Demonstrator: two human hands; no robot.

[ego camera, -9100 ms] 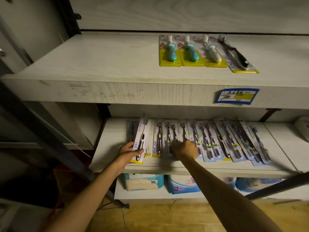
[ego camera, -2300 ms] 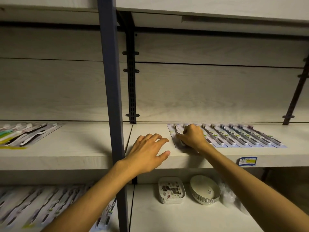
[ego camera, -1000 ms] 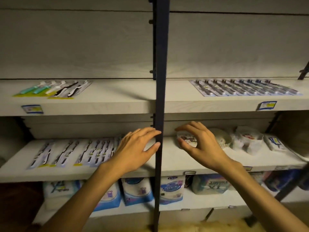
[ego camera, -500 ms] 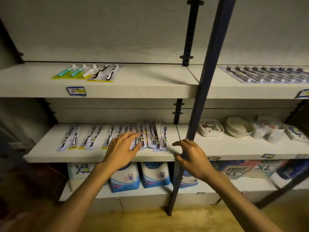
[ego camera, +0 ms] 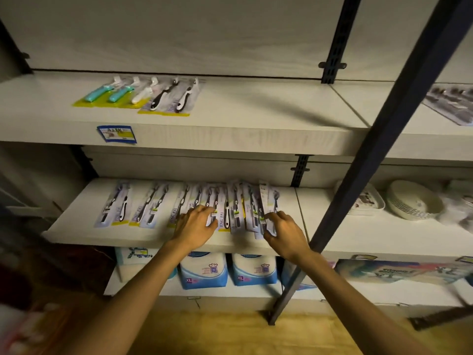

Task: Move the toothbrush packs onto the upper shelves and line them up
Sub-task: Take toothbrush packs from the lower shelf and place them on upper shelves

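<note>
This was a shop. In the upper left of the frame a blue price label (ego camera: 117, 134) was on a shelf edge (ego camera: 230, 139), with packed toothbrushes (ego camera: 138, 94) above and stacked bowls (ego camera: 414, 201) at the right.

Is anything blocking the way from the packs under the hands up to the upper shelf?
Nothing visible does. The hands are already on the packs, and the upper shelf has bare board right of its packs. The dark post stands further right.
</note>
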